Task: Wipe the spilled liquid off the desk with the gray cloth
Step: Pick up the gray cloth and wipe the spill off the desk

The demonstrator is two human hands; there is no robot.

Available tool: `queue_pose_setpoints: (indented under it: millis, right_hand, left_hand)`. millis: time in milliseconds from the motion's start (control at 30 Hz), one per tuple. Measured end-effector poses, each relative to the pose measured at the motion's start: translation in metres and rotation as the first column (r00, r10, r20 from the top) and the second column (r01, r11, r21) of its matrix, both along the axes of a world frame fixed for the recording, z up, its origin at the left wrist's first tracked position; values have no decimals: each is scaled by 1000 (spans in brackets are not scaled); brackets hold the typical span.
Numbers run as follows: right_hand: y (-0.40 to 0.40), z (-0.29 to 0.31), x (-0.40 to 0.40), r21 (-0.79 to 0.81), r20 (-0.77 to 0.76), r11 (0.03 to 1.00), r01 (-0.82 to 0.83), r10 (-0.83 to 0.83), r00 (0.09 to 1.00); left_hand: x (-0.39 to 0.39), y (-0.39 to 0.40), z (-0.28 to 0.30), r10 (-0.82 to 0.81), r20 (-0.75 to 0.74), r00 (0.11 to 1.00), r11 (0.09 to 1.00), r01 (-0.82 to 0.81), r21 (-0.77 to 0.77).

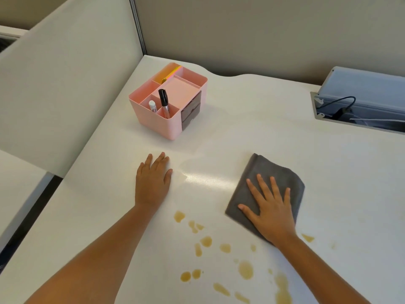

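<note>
A folded gray cloth [271, 172] lies flat on the white desk [241, 128], right of the middle. My right hand [270, 208] presses flat on the cloth's near half, fingers spread and not curled around it. My left hand [152, 181] rests palm down on the bare desk to the left, holding nothing. Yellow-brown spilled liquid [245, 269] lies in several drops and streaks near the front edge, between my forearms, with one small patch [308, 237] just right of my right wrist. A wet sheen shows on the desk between the two hands.
A pink desk organizer [153, 116] with a black marker [163, 102] and a white pen stands behind my left hand. An open cable tray [359, 110] with wires sits at the back right. Partition walls close off the left and back sides.
</note>
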State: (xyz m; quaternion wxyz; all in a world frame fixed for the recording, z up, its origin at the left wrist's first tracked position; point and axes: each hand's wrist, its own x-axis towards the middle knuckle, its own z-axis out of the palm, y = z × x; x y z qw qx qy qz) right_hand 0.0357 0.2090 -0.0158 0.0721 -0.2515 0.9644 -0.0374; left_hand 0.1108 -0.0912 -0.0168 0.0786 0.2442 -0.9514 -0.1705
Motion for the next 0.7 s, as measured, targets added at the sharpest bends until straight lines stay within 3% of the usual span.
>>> queue_pose_setpoints:
  millis: [300,433,567,700]
  right_hand:
    - [121,9,-5,69,19,955,287,-289,957]
    - [136,10,16,91,40,922,377,-382,923]
    - [120,10,33,103,42,914,392,-397,917]
    - [82,9,49,111,12,951,287,-290,957]
  left_hand:
    - [0,1,1,3,1,1000,1000,-3,-6]
    - [-1,3,0,6,-4,1000,1000,-6,-13]
    - [-1,2,-1,-4,6,1000,999,4,-41]
    - [0,2,-2,-7,1,1000,1000,7,-30]
